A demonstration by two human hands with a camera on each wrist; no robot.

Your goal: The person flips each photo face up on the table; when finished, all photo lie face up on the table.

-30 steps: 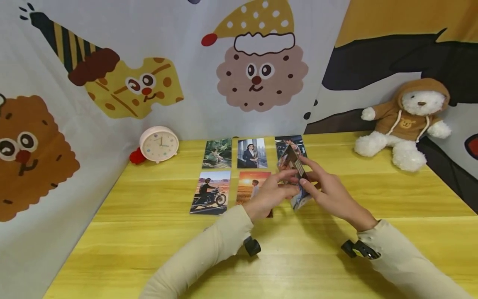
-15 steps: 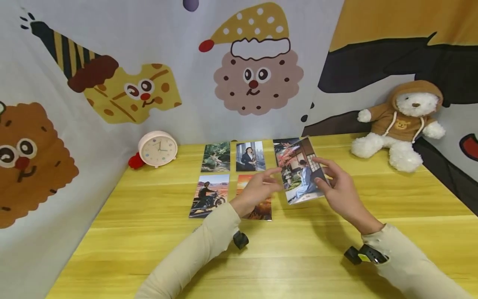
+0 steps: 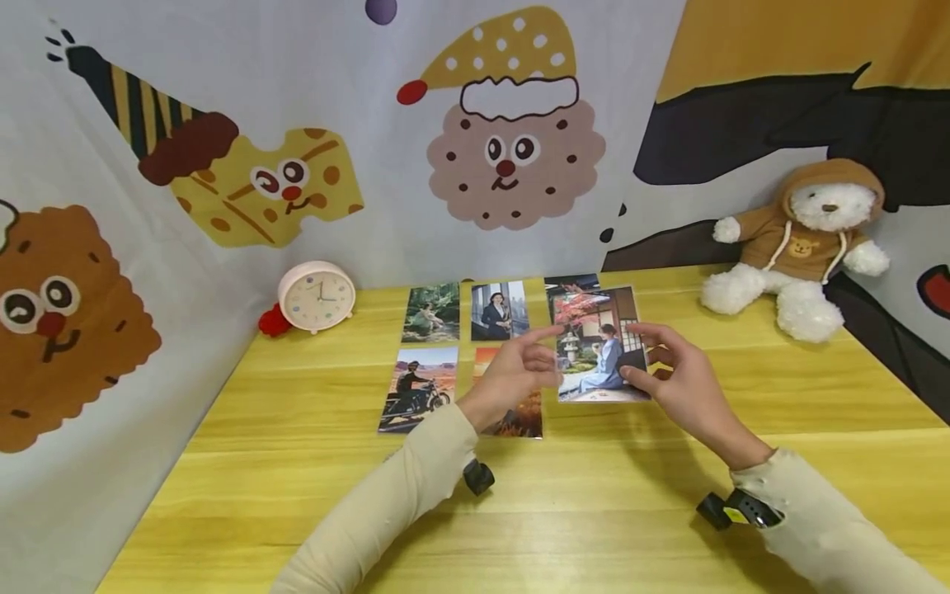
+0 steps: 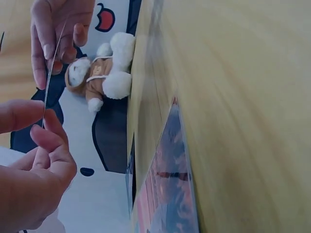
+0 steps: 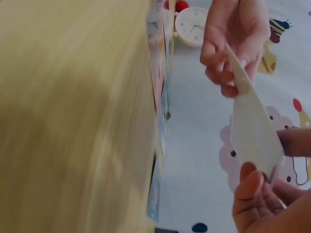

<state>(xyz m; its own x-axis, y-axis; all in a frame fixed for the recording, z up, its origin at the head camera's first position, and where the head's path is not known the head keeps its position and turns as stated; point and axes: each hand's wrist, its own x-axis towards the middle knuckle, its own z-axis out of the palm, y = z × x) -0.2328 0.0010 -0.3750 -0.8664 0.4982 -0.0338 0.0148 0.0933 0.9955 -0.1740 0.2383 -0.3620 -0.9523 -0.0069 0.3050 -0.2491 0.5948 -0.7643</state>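
Note:
My right hand (image 3: pixel 686 379) pinches the right edge of a photo card (image 3: pixel 594 346), its thumb over the front. The print shows a seated figure in a blue robe in a garden. My left hand (image 3: pixel 515 367) holds the card's left edge between fingers and thumb. In the left wrist view the card (image 4: pixel 51 73) stands nearly edge-on above the table, with both hands on it. Its plain white back (image 5: pixel 255 126) shows in the right wrist view. Below my left hand lies a sunset photo card (image 3: pixel 523 412), partly covered by that hand.
Flat on the yellow wood table (image 3: pixel 579 511) lie a motorcycle photo (image 3: pixel 418 392), a forest photo (image 3: pixel 430 313), a dark-suit portrait (image 3: pixel 497 312) and a dark photo (image 3: pixel 567 285), half hidden. A pink clock (image 3: pixel 317 297) stands back left, a plush bear (image 3: pixel 801 247) back right.
The card was turned sharply a second ago; it now faces the head camera. My left fingers came off its left side and are back there.

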